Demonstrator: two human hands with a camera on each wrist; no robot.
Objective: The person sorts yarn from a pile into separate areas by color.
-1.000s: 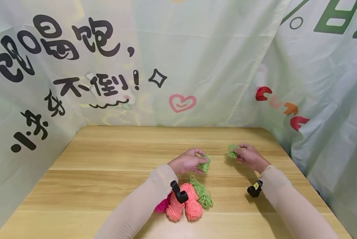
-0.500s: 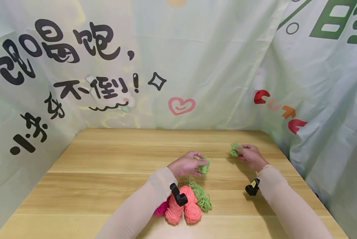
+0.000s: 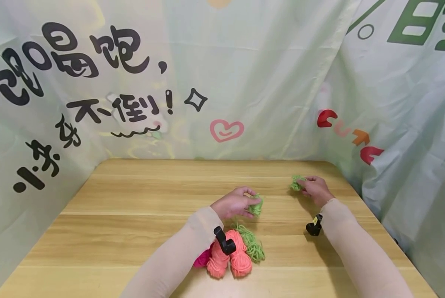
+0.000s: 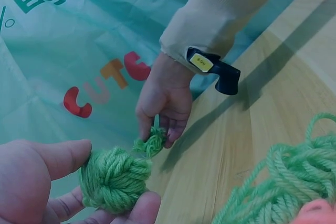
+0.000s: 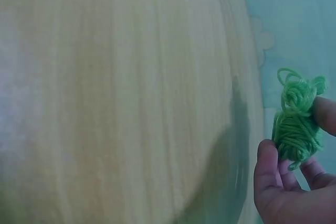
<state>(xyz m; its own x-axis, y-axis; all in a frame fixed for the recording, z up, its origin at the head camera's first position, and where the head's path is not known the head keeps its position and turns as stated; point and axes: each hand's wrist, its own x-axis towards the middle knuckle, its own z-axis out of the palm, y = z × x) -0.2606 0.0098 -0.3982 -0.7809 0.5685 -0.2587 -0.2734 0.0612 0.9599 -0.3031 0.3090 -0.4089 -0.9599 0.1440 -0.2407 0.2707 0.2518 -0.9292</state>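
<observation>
My left hand (image 3: 234, 203) grips a wound ball of green yarn (image 4: 115, 179) between thumb and fingers, above the middle of the table. Farther right, my right hand (image 3: 317, 191) pinches a smaller green yarn bundle (image 5: 298, 124), which has loose loops at one end. In the head view that bundle is partly hidden by the fingers. Below my left hand lies a loose green yarn hank (image 3: 250, 244), beside two coral yarn skeins (image 3: 240, 260). A magenta yarn skein (image 3: 201, 258) shows at their left, partly covered by my left sleeve.
The wooden table (image 3: 125, 231) carries the yarn near its front middle. Printed cloth (image 3: 274, 82) hangs along its back and sides. A small black camera (image 3: 226, 244) is strapped to the left wrist, another black camera (image 3: 313, 227) to the right.
My right hand has moved slightly right and away from me with its green yarn bundle. My left hand holds its ball in nearly the same place. The yarn on the table lies as before.
</observation>
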